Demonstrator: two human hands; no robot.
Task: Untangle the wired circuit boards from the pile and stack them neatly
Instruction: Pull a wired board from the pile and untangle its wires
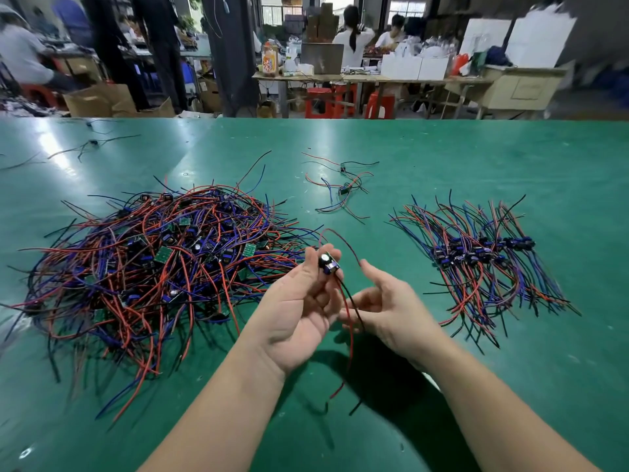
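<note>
The left hand [299, 311] is raised palm up and pinches one board [328, 263] at its fingertips. The board's red and black wires [348, 321] hang down between the two hands. The right hand [391, 308] sits just beside, fingers loosely curled against those wires; I cannot tell if it grips them. The tangled pile [153, 260] lies left of the left hand. The sorted stack [483, 257] lies right of the right hand, on the green table [442, 158].
</note>
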